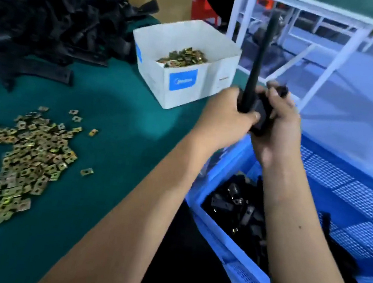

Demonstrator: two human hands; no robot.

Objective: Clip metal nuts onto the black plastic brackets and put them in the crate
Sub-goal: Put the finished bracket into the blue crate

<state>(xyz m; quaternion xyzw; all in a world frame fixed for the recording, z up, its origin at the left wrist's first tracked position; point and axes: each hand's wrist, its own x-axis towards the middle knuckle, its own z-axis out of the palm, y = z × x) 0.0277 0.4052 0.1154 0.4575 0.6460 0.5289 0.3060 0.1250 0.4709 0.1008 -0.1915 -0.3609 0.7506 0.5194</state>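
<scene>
Left hand [228,113] & right hand [277,127] both grip 1 black bracket [259,63], held upright over blue crate [226,248] off the table's right edge. Crate: several brackets inside. 1 white box [183,86] w/ nuts at far edge; loose nuts [26,163], too many to count, on green table [111,131]. Bracket heap [54,17] far-left corner. White frame [312,39] behind.

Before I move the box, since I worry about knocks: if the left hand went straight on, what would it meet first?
Probably nothing on the table: the left hand, gripping the black bracket, points toward the right hand, which it already meets. The white box sits off to its left.
</scene>
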